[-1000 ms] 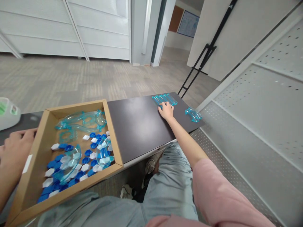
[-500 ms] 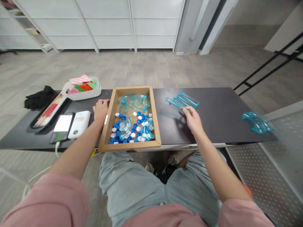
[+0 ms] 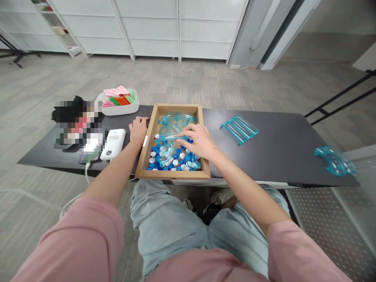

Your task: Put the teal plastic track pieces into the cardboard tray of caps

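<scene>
Over the cardboard box [image 3: 206,172], my right hand [image 3: 199,141] is closed on the end of a straight clear-blue track piece [image 3: 170,136], which points left. Below it in the box lie curved clear-blue track pieces [image 3: 166,156] among blue and white hexagonal pieces [image 3: 175,162]. More curved track lies at the box's far end. My left hand [image 3: 138,128] rests on the table against the box's left wall, fingers stretched forward and holding nothing. To the right of the box, several straight track pieces [image 3: 240,129] lie side by side in a row.
Curved clear-blue pieces [image 3: 335,160] sit at the table's right end. Left of the box are a white power bank [image 3: 113,144], a phone [image 3: 91,147] with a cable, a white basket [image 3: 120,110] of colourful items and a black cloth [image 3: 69,111].
My right hand has moved left from the row of straight pieces to above the box, carrying one straight track piece. My left hand stays by the box. The view has shifted slightly.
</scene>
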`<state>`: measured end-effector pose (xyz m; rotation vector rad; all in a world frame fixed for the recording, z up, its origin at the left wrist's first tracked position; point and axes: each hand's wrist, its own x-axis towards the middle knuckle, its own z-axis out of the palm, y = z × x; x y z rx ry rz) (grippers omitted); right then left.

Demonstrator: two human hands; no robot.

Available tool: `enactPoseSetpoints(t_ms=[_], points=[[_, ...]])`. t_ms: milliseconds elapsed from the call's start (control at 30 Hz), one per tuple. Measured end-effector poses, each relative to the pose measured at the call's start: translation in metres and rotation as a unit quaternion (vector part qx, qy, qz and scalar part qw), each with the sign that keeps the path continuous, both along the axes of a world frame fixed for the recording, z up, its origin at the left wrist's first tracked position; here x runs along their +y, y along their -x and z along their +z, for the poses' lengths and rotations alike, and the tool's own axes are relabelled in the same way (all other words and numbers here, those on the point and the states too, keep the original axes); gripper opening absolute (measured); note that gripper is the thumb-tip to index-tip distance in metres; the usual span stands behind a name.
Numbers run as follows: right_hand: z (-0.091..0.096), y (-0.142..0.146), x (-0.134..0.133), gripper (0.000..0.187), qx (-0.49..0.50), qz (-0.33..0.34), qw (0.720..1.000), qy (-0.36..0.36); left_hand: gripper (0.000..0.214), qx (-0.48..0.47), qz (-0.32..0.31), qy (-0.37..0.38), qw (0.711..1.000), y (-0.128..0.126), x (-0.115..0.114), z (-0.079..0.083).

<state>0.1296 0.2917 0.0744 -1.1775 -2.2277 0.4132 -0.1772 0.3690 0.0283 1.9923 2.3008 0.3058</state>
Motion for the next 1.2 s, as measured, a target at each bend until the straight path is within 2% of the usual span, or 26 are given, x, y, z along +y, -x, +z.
enactPoseSetpoints(t_ms=[67, 167, 267, 333, 400, 500, 667, 800, 867, 933, 1033, 1133, 1200], points=[[0.005, -0.001, 0.002, 0.039, -0.022, 0.003, 1.0, -0.004, 0.06, -0.004, 0.0, 0.003, 1.0, 0.0, 0.0, 0.0], [0.002, -0.044, 0.008, 0.041, -0.022, -0.076, 0.997, -0.018, 0.06, -0.008, -0.001, 0.0, 1.0, 0.001, 0.0, -0.002], [-0.018, -0.113, 0.011, 0.047, -0.051, -0.226, 0.972, -0.032, 0.06, -0.015, -0.002, -0.004, 1.0, 0.001, 0.002, -0.004], [-0.037, -0.157, 0.007, 0.059, -0.081, -0.289, 0.954, -0.014, 0.06, -0.019, -0.003, -0.006, 1.0, 0.002, 0.002, -0.006], [-0.055, -0.186, 0.001, 0.063, -0.102, -0.305, 0.947, 0.01, 0.059, -0.021, -0.004, -0.007, 1.0, 0.003, 0.003, -0.006], [-0.072, -0.203, -0.01, 0.054, -0.102, -0.302, 0.948, 0.013, 0.059, -0.021, -0.006, -0.005, 1.0, 0.003, 0.003, -0.006], [-0.072, -0.197, -0.011, 0.051, -0.101, -0.301, 0.948, 0.003, 0.06, -0.021, -0.005, -0.005, 1.0, 0.003, 0.002, -0.005], [-0.057, -0.193, -0.006, 0.051, -0.025, -0.285, 0.957, 0.038, 0.06, -0.021, -0.003, -0.006, 1.0, 0.002, 0.002, -0.004], [-0.047, -0.181, -0.007, 0.051, 0.024, -0.261, 0.965, 0.03, 0.06, -0.02, -0.004, -0.005, 1.0, 0.002, 0.003, -0.004], [-0.033, -0.157, -0.015, 0.05, 0.039, -0.231, 0.972, 0.007, 0.06, -0.018, -0.006, -0.002, 1.0, 0.002, 0.003, -0.004], [-0.011, -0.099, -0.035, 0.045, -0.005, -0.157, 0.988, -0.006, 0.059, -0.012, -0.006, -0.003, 1.0, 0.002, 0.002, -0.003], [0.007, -0.036, -0.057, 0.041, -0.054, -0.011, 0.998, 0.007, 0.059, -0.012, -0.005, -0.007, 1.0, 0.002, 0.001, -0.003], [0.015, -0.007, -0.065, 0.039, -0.079, 0.071, 0.994, 0.006, 0.059, -0.014, -0.004, -0.007, 1.0, 0.001, 0.001, -0.002]])
